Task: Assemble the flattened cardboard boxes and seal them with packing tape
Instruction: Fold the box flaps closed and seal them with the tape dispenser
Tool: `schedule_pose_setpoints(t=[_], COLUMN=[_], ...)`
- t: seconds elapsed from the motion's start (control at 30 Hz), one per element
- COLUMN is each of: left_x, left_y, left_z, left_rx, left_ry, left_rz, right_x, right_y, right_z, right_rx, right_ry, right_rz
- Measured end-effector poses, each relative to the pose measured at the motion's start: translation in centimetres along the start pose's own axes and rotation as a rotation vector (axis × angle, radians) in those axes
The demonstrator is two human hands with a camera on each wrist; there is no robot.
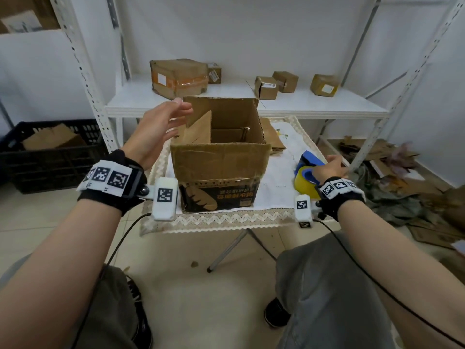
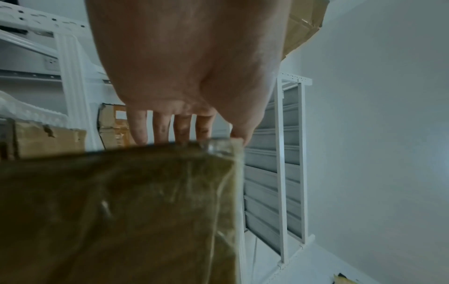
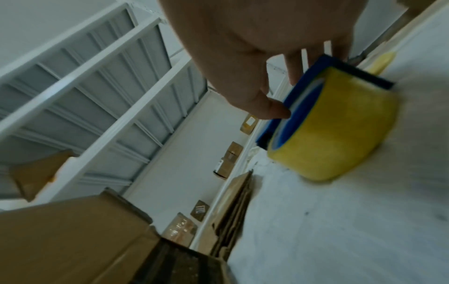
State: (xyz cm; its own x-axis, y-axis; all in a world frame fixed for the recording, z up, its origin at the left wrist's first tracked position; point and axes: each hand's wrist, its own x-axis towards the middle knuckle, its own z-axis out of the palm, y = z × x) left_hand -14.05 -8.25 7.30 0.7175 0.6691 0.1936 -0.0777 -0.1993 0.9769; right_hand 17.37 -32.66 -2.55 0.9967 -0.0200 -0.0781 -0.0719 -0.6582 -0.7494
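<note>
Bare forearms. Each wrist wears a black wrist band (image 1: 110,190) carrying black-and-white square code tags; beside each band, a white camera block (image 1: 164,199) trailing a black cable (image 1: 118,245). Grey trousers, dark shoes.

Head view looking down, wrist views close along hands, all sharing box (image 1: 221,157).

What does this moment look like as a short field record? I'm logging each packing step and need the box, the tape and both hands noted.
box: open cardboard box upright on the small table, top flaps not closed
left hand: open, fingers straight, at the box's left flap
right hand: reaching to the tape dispenser, thumb against its blue frame; no closed grip visible
tape: yellow roll in a blue tape dispenser resting on the table, right of the box
spare stock: flattened cardboard behind the box
step: top not yet sealed
</note>
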Motion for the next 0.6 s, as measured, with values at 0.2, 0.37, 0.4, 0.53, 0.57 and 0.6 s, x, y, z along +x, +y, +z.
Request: schedule_pose_setpoints(t=[0.2,0.37,0.4,0.53,0.57,0.6], left_x=[-0.2,-0.4,-0.4,-0.5,-0.5,-0.5], left_y=[1.0,1.1,1.0,0.9,1.0,1.0], left_z=[1.1,1.4,1.4,1.5,1.5,1.6], left_rx=[0.083,0.113,0.119,0.125,0.126,0.127], left_ry=[-0.044,-0.052,-0.050,-0.056,-0.058,-0.061], left_rz=[0.027,0.015,0.013,0.023,0.027,0.030], right_x=[0.7,1.3,1.3,0.8,0.6,0.2], right_y=[2.0,2.6,2.6,2.4,2.3,2.2], right_z=[0.4,-0.1,-0.2,-0.5,-0.5,-0.7], right_rx=[-0.136,-0.149,-0.123,0.037,0.078,0.119], right_ry=[-0.058,-0.049,-0.042,0.012,0.027,0.035], right_rz=[0.017,0.021,0.028,0.080,0.090,0.101])
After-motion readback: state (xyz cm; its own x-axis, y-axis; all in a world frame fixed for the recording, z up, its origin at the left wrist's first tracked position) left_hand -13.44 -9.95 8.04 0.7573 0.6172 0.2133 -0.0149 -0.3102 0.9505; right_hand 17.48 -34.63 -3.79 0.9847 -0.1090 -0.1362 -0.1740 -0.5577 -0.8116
